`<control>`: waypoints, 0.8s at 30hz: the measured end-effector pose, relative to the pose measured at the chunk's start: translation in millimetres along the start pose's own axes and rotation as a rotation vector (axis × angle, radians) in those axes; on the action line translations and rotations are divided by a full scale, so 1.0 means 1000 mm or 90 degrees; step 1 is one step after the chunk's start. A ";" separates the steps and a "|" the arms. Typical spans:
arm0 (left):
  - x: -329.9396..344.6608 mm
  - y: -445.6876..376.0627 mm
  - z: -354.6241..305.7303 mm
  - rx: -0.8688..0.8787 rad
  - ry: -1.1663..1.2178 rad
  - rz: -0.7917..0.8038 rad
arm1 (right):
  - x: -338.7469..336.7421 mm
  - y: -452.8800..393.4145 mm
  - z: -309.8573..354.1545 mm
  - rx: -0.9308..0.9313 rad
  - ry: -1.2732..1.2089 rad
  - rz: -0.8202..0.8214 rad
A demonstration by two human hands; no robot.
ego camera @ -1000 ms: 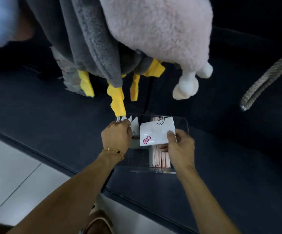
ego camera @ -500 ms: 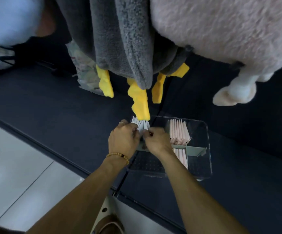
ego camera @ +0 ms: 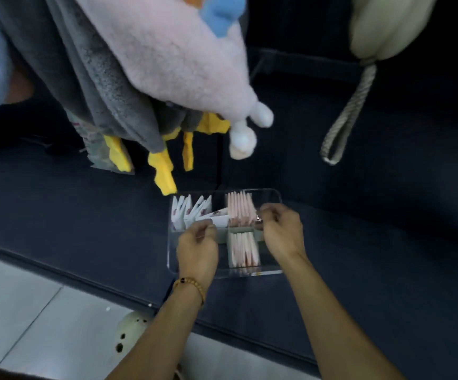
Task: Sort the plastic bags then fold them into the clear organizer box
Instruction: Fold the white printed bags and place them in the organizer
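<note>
Left hand (ego camera: 198, 246): fingers are curling, touching a white folded bag (ego camera: 214, 218).
Right hand (ego camera: 281, 231): is curling loosely; whether holding anything, cannot tell.
Organizer box (ego camera: 270, 271): is lying on dark cushion (ego camera: 85, 220), holding pink folded bags (ego camera: 240, 211).
Room: pale floor tiles (ego camera: 30, 319).

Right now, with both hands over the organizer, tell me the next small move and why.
Probably push the slumped white bag upright against the other white bags. It lies tilted across the far left compartment of the clear organizer box, while the pink bags stand in neat rows. The left hand hovers nearest it with curled fingers, holding nothing I can see; the right hand is blurred.
</note>
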State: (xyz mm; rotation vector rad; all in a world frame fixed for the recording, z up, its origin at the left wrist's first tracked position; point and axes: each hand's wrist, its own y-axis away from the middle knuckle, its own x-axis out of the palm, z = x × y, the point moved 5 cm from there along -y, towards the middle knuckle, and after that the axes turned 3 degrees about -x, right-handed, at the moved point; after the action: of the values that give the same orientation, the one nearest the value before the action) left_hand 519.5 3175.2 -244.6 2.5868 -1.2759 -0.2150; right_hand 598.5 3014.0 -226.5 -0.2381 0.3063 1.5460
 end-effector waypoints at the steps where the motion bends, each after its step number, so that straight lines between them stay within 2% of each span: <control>1: 0.012 0.010 0.003 -0.007 0.012 0.022 | -0.018 0.002 -0.007 0.005 -0.003 -0.020; 7: 0.111 0.085 0.039 -0.036 -0.039 0.196 | -0.192 0.034 -0.085 0.076 0.063 -0.201; 10: 0.159 0.120 0.062 -0.020 -0.100 0.287 | -0.286 0.066 -0.134 0.143 0.196 -0.307; 13: 0.206 0.149 0.088 -0.021 -0.143 0.362 | -0.365 0.103 -0.187 0.250 0.283 -0.361; 15: 0.239 0.167 0.103 -0.029 -0.169 0.410 | -0.407 0.127 -0.223 0.316 0.329 -0.351; 19: 0.292 0.197 0.121 -0.023 -0.207 0.467 | -0.465 0.152 -0.274 0.343 0.503 -0.224; 22: 0.319 0.210 0.130 -0.020 -0.230 0.485 | -0.486 0.157 -0.303 0.373 0.566 -0.145; 24: 0.331 0.217 0.135 -0.012 -0.251 0.495 | -0.486 0.156 -0.309 0.347 0.578 -0.147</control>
State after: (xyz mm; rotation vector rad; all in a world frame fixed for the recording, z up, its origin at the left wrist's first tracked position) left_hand 522.9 2764.0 -319.2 1.8840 -2.2755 -0.5831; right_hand 429.3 2453.9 -345.4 -0.5129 1.3397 0.9921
